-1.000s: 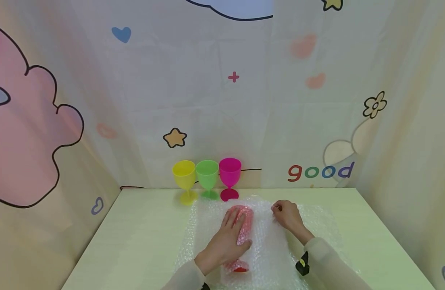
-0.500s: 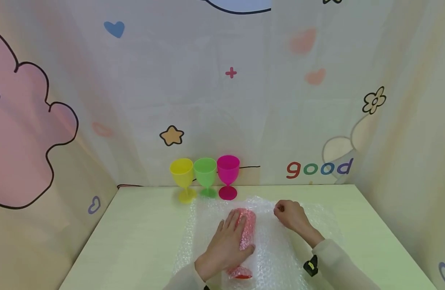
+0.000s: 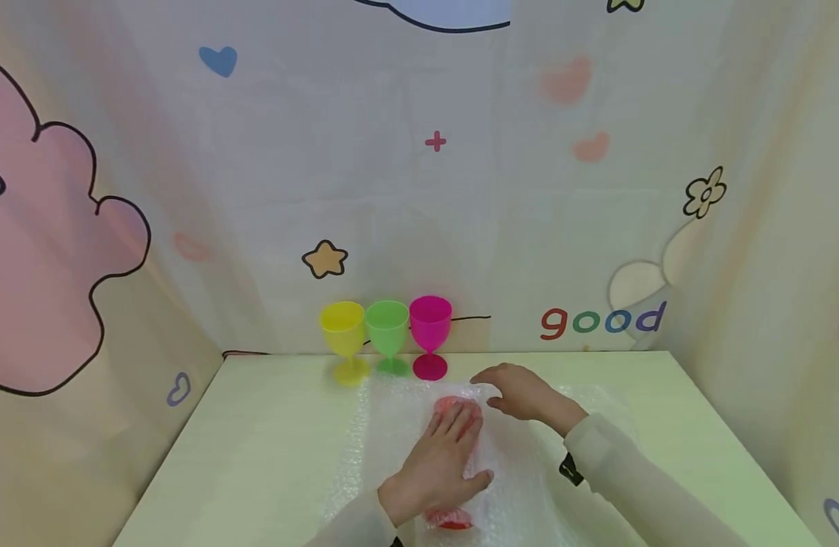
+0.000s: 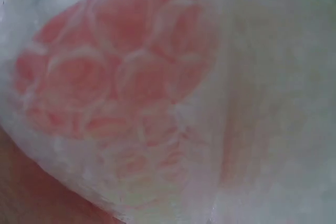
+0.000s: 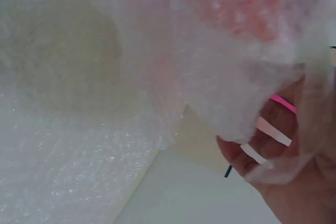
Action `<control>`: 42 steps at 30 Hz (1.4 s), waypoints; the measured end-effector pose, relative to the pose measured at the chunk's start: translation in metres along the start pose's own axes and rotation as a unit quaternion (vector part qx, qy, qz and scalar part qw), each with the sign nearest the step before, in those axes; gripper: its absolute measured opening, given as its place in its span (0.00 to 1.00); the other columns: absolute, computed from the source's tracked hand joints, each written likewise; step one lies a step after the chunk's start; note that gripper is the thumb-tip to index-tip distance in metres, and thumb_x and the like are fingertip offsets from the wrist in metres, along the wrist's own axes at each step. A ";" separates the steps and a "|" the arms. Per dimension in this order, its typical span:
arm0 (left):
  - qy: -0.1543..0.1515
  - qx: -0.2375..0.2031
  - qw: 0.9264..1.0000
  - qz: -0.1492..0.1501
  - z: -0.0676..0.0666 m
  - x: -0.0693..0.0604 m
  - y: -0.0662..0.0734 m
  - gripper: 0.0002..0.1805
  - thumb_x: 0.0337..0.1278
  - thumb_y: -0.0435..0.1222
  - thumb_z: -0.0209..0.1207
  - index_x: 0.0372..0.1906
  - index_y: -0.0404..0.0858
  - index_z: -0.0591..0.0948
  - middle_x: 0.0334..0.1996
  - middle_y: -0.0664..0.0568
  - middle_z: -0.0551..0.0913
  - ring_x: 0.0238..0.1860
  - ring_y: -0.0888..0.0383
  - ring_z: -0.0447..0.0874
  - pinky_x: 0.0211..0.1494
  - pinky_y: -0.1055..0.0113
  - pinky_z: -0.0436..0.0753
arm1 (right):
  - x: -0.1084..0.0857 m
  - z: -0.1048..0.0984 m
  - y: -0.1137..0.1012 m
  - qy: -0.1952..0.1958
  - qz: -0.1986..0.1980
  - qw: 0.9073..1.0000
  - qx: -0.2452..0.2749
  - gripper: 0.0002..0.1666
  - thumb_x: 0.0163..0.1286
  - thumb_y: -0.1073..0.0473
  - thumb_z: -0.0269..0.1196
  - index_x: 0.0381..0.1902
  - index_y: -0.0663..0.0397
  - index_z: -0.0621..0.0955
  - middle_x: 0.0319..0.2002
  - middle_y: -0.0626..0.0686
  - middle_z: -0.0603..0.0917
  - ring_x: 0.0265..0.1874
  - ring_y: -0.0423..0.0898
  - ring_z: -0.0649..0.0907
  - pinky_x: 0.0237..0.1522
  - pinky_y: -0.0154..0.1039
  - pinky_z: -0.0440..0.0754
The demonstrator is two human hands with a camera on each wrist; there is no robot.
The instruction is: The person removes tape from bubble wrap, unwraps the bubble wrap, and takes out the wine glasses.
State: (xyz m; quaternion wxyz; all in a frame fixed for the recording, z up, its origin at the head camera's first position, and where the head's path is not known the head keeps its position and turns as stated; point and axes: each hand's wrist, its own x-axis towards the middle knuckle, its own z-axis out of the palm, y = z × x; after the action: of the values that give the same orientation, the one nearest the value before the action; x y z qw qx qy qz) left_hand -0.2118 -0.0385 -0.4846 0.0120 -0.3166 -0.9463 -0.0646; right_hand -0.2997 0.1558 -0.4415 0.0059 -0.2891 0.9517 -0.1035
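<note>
A red goblet (image 3: 454, 524) lies on its side under bubble wrap (image 3: 515, 479) in the head view. My left hand (image 3: 438, 467) rests on the wrapped goblet with its fingers spread out. Most of the goblet's middle is hidden beneath that hand. In the left wrist view, the goblet's round red end (image 4: 121, 61) shows through the bubbles. My right hand (image 3: 529, 395) is at the far edge of the wrap, its thumb and fingers apart. The right wrist view shows thin film draped across this hand (image 5: 283, 145), with gaps between its fingers.
Behind the wrap, a yellow goblet (image 3: 344, 330), a green goblet (image 3: 388, 325) and a magenta goblet (image 3: 431, 323) stand upright in a row at the back of the pale table (image 3: 242, 456). A printed curtain (image 3: 372, 167) hangs behind the table.
My right hand has moved left towards the goblet, and its earlier pinch on the wrap has loosened into spread fingers. My left hand stays on the goblet, shifted slightly to the right.
</note>
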 end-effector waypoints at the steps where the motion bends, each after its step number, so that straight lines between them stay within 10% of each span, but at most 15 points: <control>1: 0.004 0.001 1.000 0.003 0.001 0.000 0.000 0.45 0.64 0.64 0.47 0.78 0.42 0.55 0.80 0.52 0.48 0.81 0.52 0.39 0.81 0.50 0.46 | 0.001 0.002 0.001 -0.002 0.000 1.000 -0.003 0.23 0.62 0.60 0.69 0.56 0.52 0.83 0.54 0.54 0.86 0.56 0.55 0.82 0.61 0.55 0.78; 17: 0.029 0.004 1.000 -0.004 0.007 -0.005 -0.003 0.45 0.63 0.62 0.49 0.78 0.42 0.56 0.79 0.51 0.51 0.81 0.52 0.43 0.81 0.51 0.50 | -0.005 0.012 0.024 0.062 -0.012 0.998 -0.002 0.09 0.65 0.56 0.67 0.41 0.52 0.87 0.38 0.50 0.90 0.39 0.49 0.88 0.46 0.49 0.85; 33: 0.048 -0.031 0.998 -0.020 0.011 -0.018 -0.019 0.45 0.63 0.58 0.50 0.78 0.41 0.53 0.80 0.50 0.46 0.81 0.49 0.42 0.80 0.53 0.55 | -0.027 0.031 0.055 0.071 0.135 0.986 0.066 0.15 0.67 0.59 0.64 0.50 0.60 0.82 0.45 0.59 0.87 0.43 0.55 0.85 0.49 0.52 0.84; 39: 0.050 -0.041 0.998 -0.020 0.008 -0.021 -0.024 0.45 0.64 0.58 0.50 0.78 0.41 0.52 0.80 0.49 0.46 0.81 0.49 0.41 0.80 0.53 0.56 | -0.041 0.016 0.023 0.177 0.069 0.981 -0.035 0.25 0.62 0.61 0.69 0.56 0.62 0.78 0.55 0.62 0.81 0.53 0.59 0.82 0.55 0.54 0.82; 42: 0.050 -0.044 0.998 -0.024 0.006 -0.022 -0.027 0.45 0.64 0.59 0.50 0.78 0.42 0.52 0.80 0.50 0.45 0.81 0.49 0.41 0.80 0.53 0.56 | -0.049 0.009 -0.002 0.143 0.015 0.989 -0.026 0.26 0.62 0.58 0.69 0.57 0.58 0.79 0.58 0.60 0.81 0.56 0.58 0.82 0.55 0.54 0.82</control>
State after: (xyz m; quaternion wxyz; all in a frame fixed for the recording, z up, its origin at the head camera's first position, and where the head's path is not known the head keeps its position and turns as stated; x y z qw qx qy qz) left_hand -0.2100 -0.0719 -0.4950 0.0435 -0.2908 -0.9480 -0.1218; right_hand -0.2569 0.1800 -0.4519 -0.1361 -0.2571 0.9493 -0.1189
